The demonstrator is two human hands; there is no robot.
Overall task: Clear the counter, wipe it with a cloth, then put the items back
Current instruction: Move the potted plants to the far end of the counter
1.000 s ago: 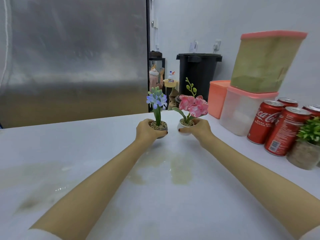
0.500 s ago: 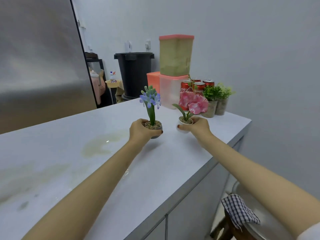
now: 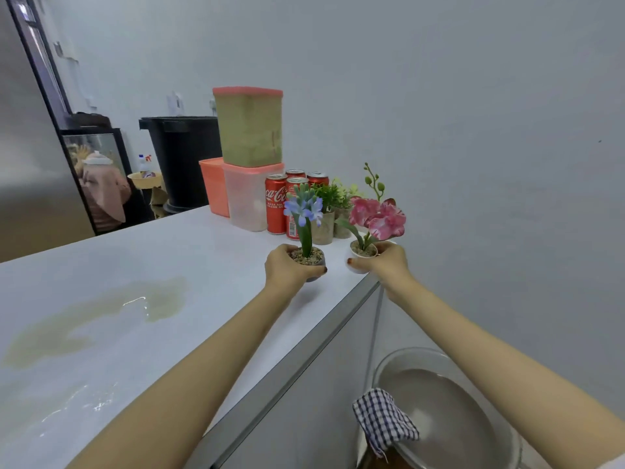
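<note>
My left hand (image 3: 287, 270) grips a small grey pot with a blue flower (image 3: 306, 228), held just above the white counter (image 3: 203, 265) near its right end. My right hand (image 3: 385, 264) grips a small white pot with a pink orchid (image 3: 377, 218), held over the counter's right edge. Both pots stand upright. A yellowish wet stain (image 3: 101, 316) spreads over the counter at the left. A blue checked cloth (image 3: 382, 421) hangs on the rim of a metal basin (image 3: 449, 397) below the counter at the right.
At the counter's far right corner stand several red cola cans (image 3: 275, 208), two green potted plants (image 3: 329, 211), a clear tub (image 3: 248, 198) with a pink lid, a pink-lidded box (image 3: 248, 126) stacked on it and an orange tub (image 3: 213, 186). A black bin (image 3: 182, 157) stands behind.
Both hands have carried the two flower pots to the right, toward the counter's right end and the cans. The view has turned right and the basin with the cloth shows more fully.
</note>
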